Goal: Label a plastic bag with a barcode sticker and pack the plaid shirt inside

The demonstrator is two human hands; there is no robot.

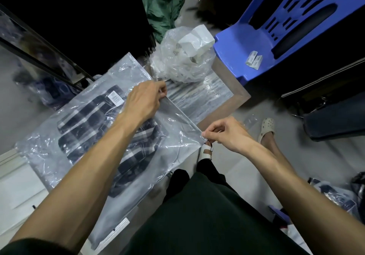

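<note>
Plaid shirt (102, 128), navy and white checks, lies folded inside the clear, crinkled plastic bag (173, 124) on the tabletop (217, 96), toward nine o'clock from your hands. Your left hand (145, 101) pinches the bag's straight open edge at its far end; your right hand (225, 132) pinches the near corner of that same edge. A white barcode sticker (115, 97) shows over the shirt, its print too small to read. At twelve o'clock sits a crumpled clear bag (183, 57) holding white paper.

A low table (240, 96) bears the bagged plaid shirt (94, 124) and crumpled plastic (183, 61).
</note>
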